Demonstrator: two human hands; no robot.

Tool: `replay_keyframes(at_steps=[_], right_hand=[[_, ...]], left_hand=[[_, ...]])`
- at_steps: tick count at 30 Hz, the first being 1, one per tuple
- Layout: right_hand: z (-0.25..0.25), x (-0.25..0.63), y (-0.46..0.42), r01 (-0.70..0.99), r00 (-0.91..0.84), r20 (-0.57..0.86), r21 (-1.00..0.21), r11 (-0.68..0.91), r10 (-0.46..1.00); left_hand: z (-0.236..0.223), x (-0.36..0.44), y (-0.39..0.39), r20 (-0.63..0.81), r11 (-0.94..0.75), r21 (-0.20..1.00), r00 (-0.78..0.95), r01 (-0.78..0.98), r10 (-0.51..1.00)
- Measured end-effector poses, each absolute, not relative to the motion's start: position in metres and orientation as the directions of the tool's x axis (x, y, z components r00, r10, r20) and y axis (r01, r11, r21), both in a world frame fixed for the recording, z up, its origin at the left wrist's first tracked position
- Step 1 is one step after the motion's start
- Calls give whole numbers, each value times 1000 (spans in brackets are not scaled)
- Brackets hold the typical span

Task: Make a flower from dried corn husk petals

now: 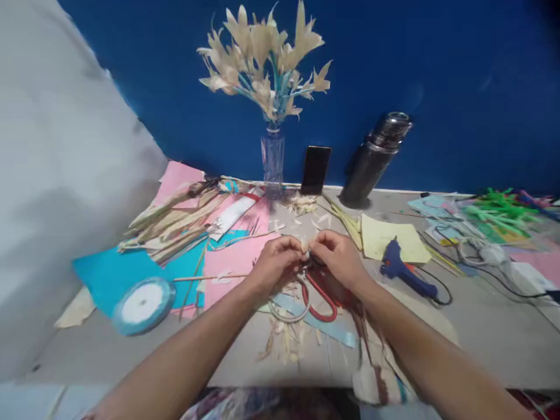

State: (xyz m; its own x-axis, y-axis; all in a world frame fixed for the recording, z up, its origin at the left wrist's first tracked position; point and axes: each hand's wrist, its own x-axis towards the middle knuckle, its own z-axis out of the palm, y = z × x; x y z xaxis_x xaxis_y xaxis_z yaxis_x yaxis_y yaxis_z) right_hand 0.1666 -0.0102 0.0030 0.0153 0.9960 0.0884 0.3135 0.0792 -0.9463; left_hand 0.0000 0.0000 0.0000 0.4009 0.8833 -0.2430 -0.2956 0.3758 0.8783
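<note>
My left hand (282, 259) and my right hand (336, 254) meet over the middle of the table, fingertips pinched together. Between them shows a small pale husk-like piece (305, 248), mostly covered by the fingers. Just below the hands lie scissors with a red handle loop (335, 310), and beside it is a pale handle loop (289, 319). A light blue ribbon strip (343, 335) passes under the loops. Pale scraps (289, 344) are scattered nearer to me.
Dried cream flowers (262, 44) stand in a clear vase (273, 157), beside a phone (315, 169) and a leaning dark flask (371, 157). Husk strips (170, 224) and a blue ribbon roll (143, 304) lie left. A blue glue gun (405, 271) and green pipe cleaners (501, 213) lie right.
</note>
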Motion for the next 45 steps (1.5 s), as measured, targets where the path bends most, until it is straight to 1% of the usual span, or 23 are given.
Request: replay_keyframes(at_steps=[6,11,20,22,25,28,31,34,40,45], right_hand=[[3,164,-11,318,19,103,-944,92,994],[4,163,-13,279,7,107,-955,101,994],[7,163,-14,284,-12,82,-955,81,997],[8,163,-14,218,-47,29,-975,39,998],[6,164,-12,52,-130,-56,-997,-49,990],[3,166,-10,-71,-141,-83,-993,-94,987],[-1,167,-8,-122,-143,-96,-986,-114,985],[-1,165,-8,-109,-125,-87,-989,-101,988],[-1,161,-9,-79,-36,-69,-994,-72,997],[-1,161,-10,-118,-40,-99,-988,-103,994]], left_hand=[[9,4,-2,-235,324,914,332,-246,914],[16,6,-3,-227,289,933,272,-215,935],[16,6,-4,-227,289,934,273,-211,935],[15,5,-4,-220,284,935,280,-213,934],[13,4,-4,-207,277,938,301,-209,931],[11,3,-4,-190,255,950,313,-182,930],[10,3,-3,-158,209,969,315,-135,936],[9,3,-1,-143,181,980,330,-87,933],[8,3,-3,-237,292,950,356,-107,904],[4,4,-2,-274,349,923,359,-163,892]])
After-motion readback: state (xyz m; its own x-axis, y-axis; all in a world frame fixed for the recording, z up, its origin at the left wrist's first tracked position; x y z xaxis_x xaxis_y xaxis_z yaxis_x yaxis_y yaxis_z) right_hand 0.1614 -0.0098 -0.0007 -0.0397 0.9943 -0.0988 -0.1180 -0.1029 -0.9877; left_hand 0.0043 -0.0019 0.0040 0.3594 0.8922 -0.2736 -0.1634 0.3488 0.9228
